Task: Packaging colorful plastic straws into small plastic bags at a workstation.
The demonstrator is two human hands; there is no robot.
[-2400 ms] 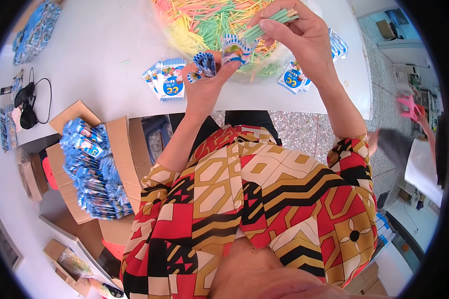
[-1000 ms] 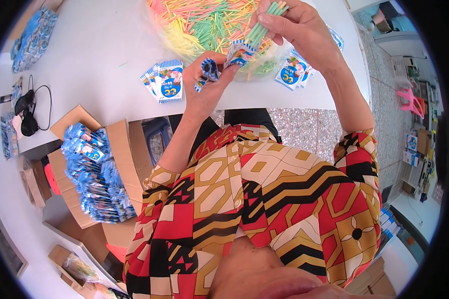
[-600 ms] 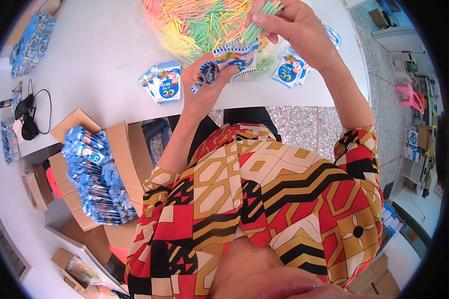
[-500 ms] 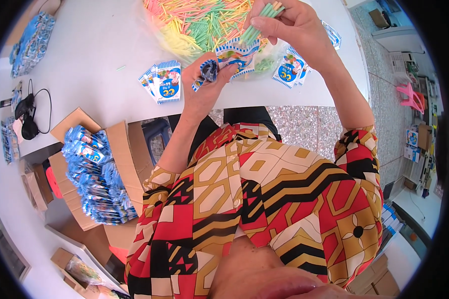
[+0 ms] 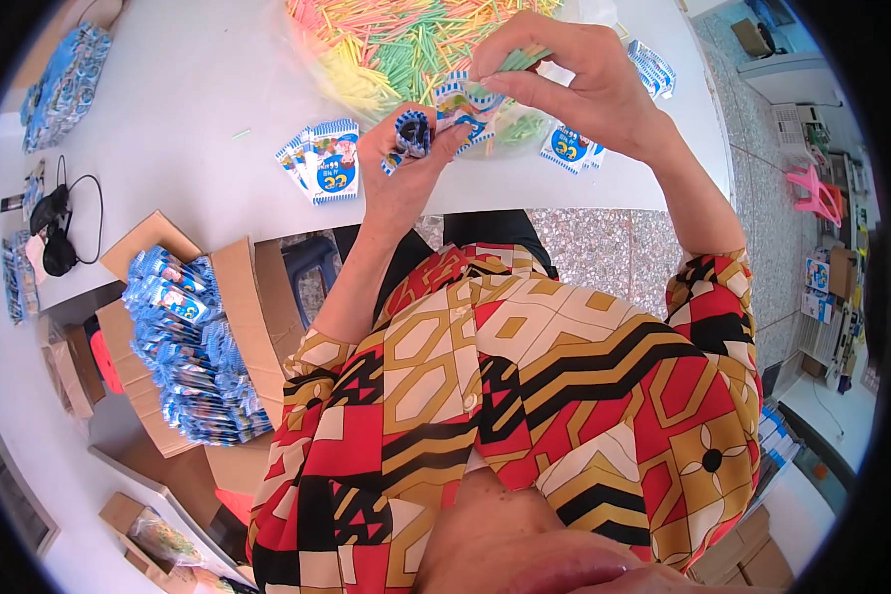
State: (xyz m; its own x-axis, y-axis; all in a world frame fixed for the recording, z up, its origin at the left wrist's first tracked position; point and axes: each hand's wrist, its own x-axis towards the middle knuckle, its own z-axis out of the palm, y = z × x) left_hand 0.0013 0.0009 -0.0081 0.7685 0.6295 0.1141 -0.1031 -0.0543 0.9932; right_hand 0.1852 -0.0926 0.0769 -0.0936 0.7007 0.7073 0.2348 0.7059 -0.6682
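My left hand is closed round a small blue-and-white striped packet, its thumb on the front and the mouth upward. Another crumpled packet is tucked in the same fist. Above the packet's mouth, my right hand pinches a small bundle of thin pastel sticks, mostly green. The fingers cover part of the bundle, and whether its lower ends are inside the packet I cannot tell. Just beyond both hands lies a big heap of pink, yellow, green and orange sticks on clear plastic.
Flat packets lie fanned on the white table: one stack left of my hands, another under my right forearm. At lower left a cardboard box holds many filled packets. A black cord-tied item rests at the table's left.
My right hand has moved left and slightly down with the sticks, closer over the packet. The sticks have tilted flatter, and the packet in my left hand has turned and narrowed.
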